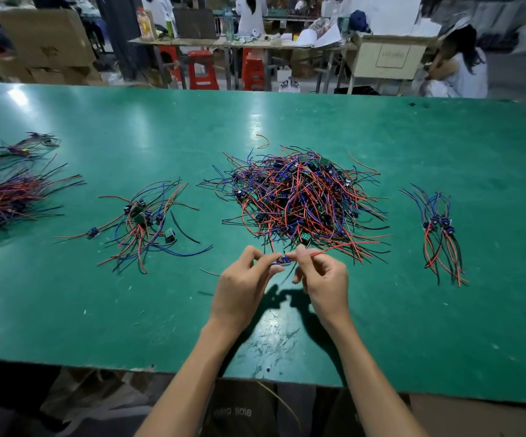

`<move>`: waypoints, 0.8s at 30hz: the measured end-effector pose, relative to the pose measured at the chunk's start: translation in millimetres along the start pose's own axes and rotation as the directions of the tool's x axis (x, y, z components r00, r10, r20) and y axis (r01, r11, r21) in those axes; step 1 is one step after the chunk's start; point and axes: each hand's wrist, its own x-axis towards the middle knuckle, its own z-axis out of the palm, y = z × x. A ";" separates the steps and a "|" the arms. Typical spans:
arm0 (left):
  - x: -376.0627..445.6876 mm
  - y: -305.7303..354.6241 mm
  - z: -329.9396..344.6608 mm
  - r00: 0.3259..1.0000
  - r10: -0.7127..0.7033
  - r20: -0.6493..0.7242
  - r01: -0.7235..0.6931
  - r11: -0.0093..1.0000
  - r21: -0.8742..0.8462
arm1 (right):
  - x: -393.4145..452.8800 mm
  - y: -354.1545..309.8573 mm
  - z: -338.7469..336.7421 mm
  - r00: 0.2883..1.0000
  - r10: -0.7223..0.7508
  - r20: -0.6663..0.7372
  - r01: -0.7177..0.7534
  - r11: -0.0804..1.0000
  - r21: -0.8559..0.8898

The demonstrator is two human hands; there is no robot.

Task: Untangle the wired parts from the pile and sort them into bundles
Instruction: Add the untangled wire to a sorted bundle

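one wired part — between both fingers

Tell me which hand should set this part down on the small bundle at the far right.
Right, probably. The right hand already pinches the part by its red wire on the side toward the small bundle; the left hand would have to cross over.

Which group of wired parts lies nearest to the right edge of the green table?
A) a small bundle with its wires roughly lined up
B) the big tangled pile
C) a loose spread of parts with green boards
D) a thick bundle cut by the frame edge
A: the small bundle lies alone to the right of the big tangled pile, its wires running roughly the same way.
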 end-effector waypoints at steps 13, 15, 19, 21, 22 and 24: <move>17.7 -46.5 -38.1 0.787 -0.493 -0.370 0.494 0.864 -0.099 | 6.3 8.1 1.7 0.995 -0.088 0.043 0.098 0.894 -0.438; 20.7 -72.6 -55.2 0.683 -0.572 -0.454 0.622 0.781 -0.050 | 8.8 10.2 11.9 0.989 -0.102 0.105 0.146 0.725 -0.673; 11.1 -96.8 -58.1 0.603 -0.763 -0.234 0.796 0.556 0.240 | 14.0 14.1 27.4 0.986 -0.100 0.132 0.165 0.529 -0.832; 4.5 -88.2 -48.9 0.573 -0.799 -0.181 0.784 0.471 0.404 | 15.7 14.5 27.7 0.986 -0.099 0.130 0.164 0.545 -0.822; 3.6 -79.7 -43.1 0.566 -0.803 -0.186 0.781 0.451 0.433 | 16.1 14.7 27.5 0.988 -0.102 0.116 0.154 0.556 -0.817; 4.9 -56.8 -27.1 0.603 -0.771 -0.203 0.766 0.489 0.418 | 16.6 14.3 26.3 0.994 -0.083 0.076 0.110 0.573 -0.812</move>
